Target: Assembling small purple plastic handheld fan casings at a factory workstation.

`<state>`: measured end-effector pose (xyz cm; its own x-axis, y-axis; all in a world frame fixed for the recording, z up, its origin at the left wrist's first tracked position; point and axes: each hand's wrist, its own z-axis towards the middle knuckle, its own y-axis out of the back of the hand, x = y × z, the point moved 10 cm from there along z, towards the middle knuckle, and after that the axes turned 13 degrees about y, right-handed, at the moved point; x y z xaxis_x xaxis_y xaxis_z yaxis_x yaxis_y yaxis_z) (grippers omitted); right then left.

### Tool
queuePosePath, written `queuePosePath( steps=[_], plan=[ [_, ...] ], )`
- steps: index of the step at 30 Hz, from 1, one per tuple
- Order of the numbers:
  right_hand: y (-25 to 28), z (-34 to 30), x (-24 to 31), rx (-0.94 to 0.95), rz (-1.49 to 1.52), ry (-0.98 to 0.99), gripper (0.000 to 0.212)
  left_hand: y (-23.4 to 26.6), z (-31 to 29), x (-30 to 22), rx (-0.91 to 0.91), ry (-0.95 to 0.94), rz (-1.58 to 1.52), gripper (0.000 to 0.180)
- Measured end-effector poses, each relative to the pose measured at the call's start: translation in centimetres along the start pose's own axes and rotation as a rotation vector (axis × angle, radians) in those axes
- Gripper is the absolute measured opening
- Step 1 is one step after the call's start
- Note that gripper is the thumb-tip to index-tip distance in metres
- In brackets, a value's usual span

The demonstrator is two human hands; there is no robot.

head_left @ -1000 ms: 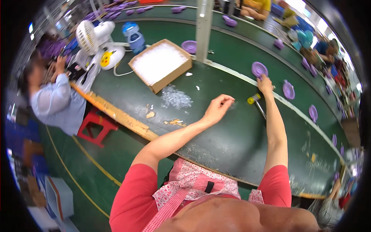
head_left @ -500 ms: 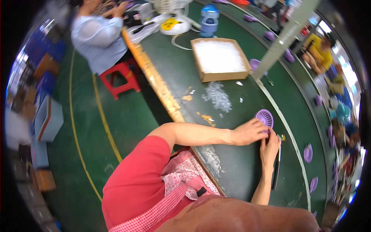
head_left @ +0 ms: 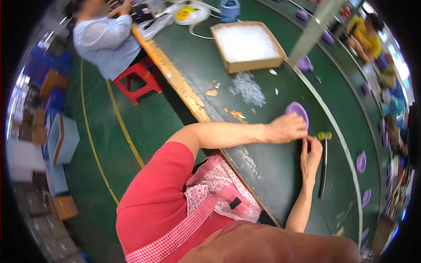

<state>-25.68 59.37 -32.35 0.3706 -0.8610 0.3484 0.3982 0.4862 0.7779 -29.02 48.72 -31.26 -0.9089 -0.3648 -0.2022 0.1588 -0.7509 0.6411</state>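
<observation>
A purple round, ribbed plastic piece (head_left: pixel 300 108), like a small basket or grille, is held over the green table. My left hand (head_left: pixel 287 128) is closed on its near edge and covers part of it. My right hand (head_left: pixel 311 153) meets the left one's fingertips just below the piece, thumb and fingers pinched together. Whatever lies between those fingertips is hidden or too small to name. To the right of my right hand lies a hammer (head_left: pixel 324 162) with a yellowish head and a dark handle.
Beyond my hands, small clear plastic pieces (head_left: pixel 249 90) are heaped near a cardboard box (head_left: pixel 252 65) of similar clear pieces. Along the right, a conveyor carries several purple parts (head_left: pixel 361 162). A metal post (head_left: pixel 313 35) rises beside it. A seated person (head_left: pixel 105 39) works at the far left.
The view has shifted, so the table things sit differently in it. My hands remain together at the purple piece, and the hammer now shows more fully beside my right hand.
</observation>
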Motion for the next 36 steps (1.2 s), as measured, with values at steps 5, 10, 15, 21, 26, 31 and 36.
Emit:
queuePosePath(
  steps=[5, 10, 15, 21, 26, 31, 36],
  plan=[
    [-0.5, 0.8, 0.6, -0.063, 0.253, -0.181, 0.009, 0.9, 0.2, 2.0, 0.020, 0.110, -0.036, 0.016],
    [0.7, 0.4, 0.2, -0.176, 0.275, -0.142, 0.011, 1.2, 1.3, 1.7, 0.007, 0.131, -0.088, 0.020],
    [0.0, -0.3, -1.7, -0.155, 0.555, -0.367, 0.022, 1.4, 1.5, 2.7, 0.041, 0.266, -0.330, 0.013],
    [-0.3, -0.5, -2.8, -0.151, 0.819, -0.377, 0.021, 1.0, 1.6, 3.4, 0.071, 0.401, -0.513, 0.013],
    [-0.7, -0.4, -2.9, -0.121, 0.970, -0.425, 0.021, 0.7, 1.5, 3.9, 0.118, 0.496, -0.615, 0.014],
    [1.8, 0.4, -1.1, -0.164, 0.791, -0.328, 0.016, -0.7, 1.1, 4.4, 0.277, 0.625, -0.893, 0.014],
    [4.0, 0.1, -1.9, -0.271, 0.506, -0.372, 0.019, -2.8, 0.5, 4.5, 0.383, 0.868, -1.310, 0.022]
  ],
)
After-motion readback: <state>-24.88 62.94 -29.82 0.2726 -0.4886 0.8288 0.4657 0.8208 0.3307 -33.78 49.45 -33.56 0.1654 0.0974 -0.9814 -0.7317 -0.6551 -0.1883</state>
